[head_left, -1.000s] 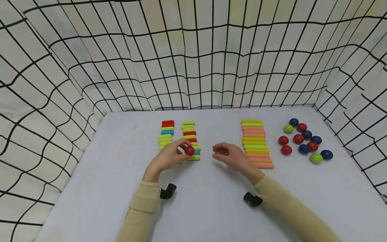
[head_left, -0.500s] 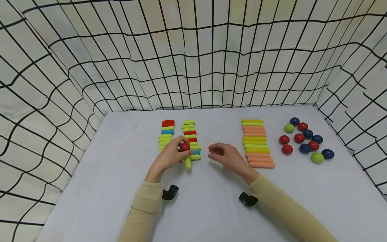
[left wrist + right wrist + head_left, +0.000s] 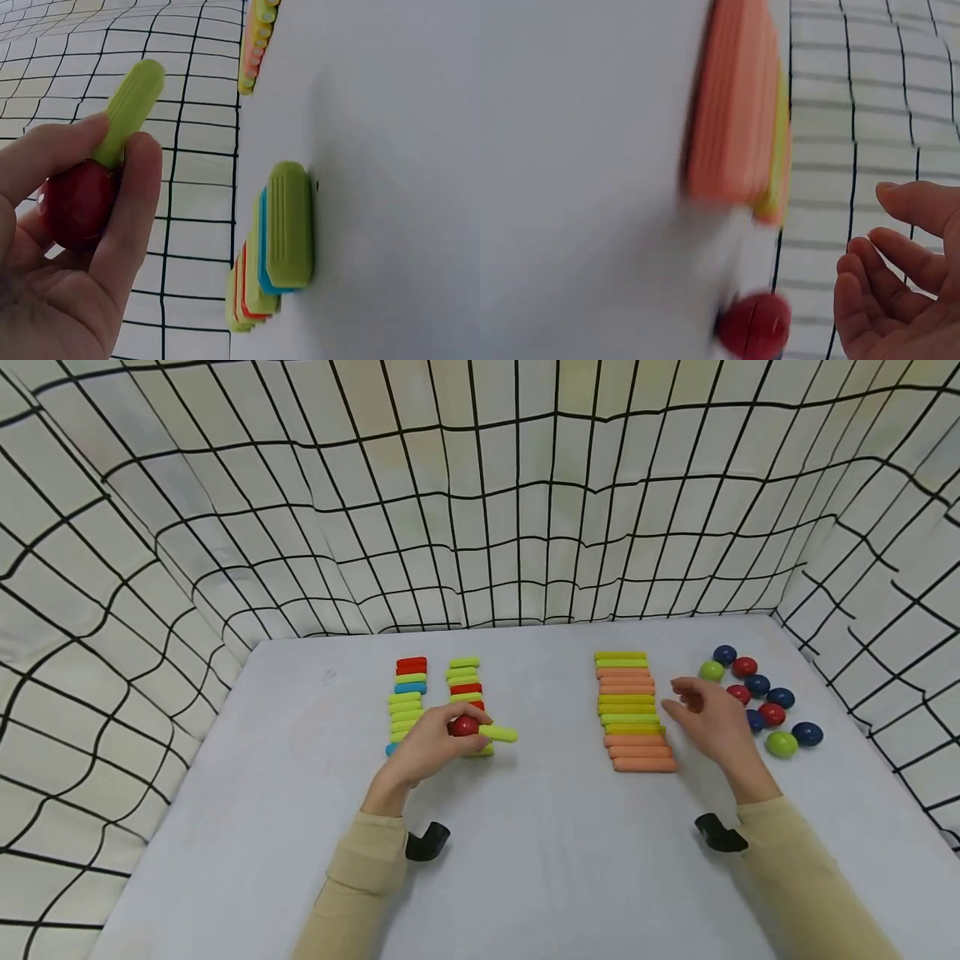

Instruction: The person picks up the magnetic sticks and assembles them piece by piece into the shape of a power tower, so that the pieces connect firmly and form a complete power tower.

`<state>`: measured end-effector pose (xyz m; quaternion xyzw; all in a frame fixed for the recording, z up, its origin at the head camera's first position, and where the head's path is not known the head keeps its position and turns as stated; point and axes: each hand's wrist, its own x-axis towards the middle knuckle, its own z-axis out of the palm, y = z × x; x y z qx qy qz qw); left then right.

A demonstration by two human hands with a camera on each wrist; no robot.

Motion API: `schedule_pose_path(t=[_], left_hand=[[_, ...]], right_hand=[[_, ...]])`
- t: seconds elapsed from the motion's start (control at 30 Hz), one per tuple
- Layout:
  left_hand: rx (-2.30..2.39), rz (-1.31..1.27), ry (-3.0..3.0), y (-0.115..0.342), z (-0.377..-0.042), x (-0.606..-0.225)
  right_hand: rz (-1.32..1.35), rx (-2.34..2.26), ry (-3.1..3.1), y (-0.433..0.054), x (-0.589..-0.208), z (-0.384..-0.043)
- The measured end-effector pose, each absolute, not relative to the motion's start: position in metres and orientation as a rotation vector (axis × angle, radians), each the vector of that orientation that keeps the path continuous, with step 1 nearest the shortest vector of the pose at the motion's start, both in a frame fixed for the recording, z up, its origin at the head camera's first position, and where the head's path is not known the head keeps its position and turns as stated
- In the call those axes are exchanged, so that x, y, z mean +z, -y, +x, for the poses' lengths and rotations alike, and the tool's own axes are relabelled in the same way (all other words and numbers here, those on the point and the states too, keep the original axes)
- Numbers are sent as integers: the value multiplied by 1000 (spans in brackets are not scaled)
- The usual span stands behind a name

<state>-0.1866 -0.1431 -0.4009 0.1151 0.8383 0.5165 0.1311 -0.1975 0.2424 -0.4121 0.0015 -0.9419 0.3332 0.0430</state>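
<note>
My left hand [image 3: 423, 747] holds a glossy red ball [image 3: 465, 726] together with a short lime-green stick [image 3: 501, 733], above the front end of a column of short sticks. In the left wrist view, thumb and finger pinch where the green stick [image 3: 137, 94] meets the red ball [image 3: 79, 204]; whether they are joined is hidden by the fingers. Holding nothing, my right hand [image 3: 716, 727] hovers between the long sticks and the loose balls, thumb apart from the loosely bent fingers. A red ball [image 3: 754, 326] lies near it in the right wrist view.
Two columns of short red, green and blue sticks [image 3: 406, 697] lie at left. Longer orange and yellow sticks [image 3: 643, 765] form a column right of centre. Several red, blue and green balls [image 3: 807, 733] lie at far right. Black netting [image 3: 517, 510] surrounds the white table [image 3: 540, 860].
My right hand has moved right, past the long sticks towards the balls. In my left hand the green stick has swung from pointing towards me to pointing right. The head view has shifted slightly.
</note>
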Motion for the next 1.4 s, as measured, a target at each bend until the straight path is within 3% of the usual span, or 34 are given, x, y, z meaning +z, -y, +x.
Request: schedule_pose_path(t=[0.27,0.6,0.93,1.4], left_hand=[[1665,396,-2386,133,-189,-400],[1667,446,-2427,124,-187,-402],[1573,450,-2520,111,-181,-405],[1315,664,-2512,117,-179,-405]], right_hand=[[-93,830,2931,-286,-426,-186],[-27,777,3018,-287,-431,-186],[320,1307,2970,-211,-393,-173],[653,1832,2820,-145,-407,-173]])
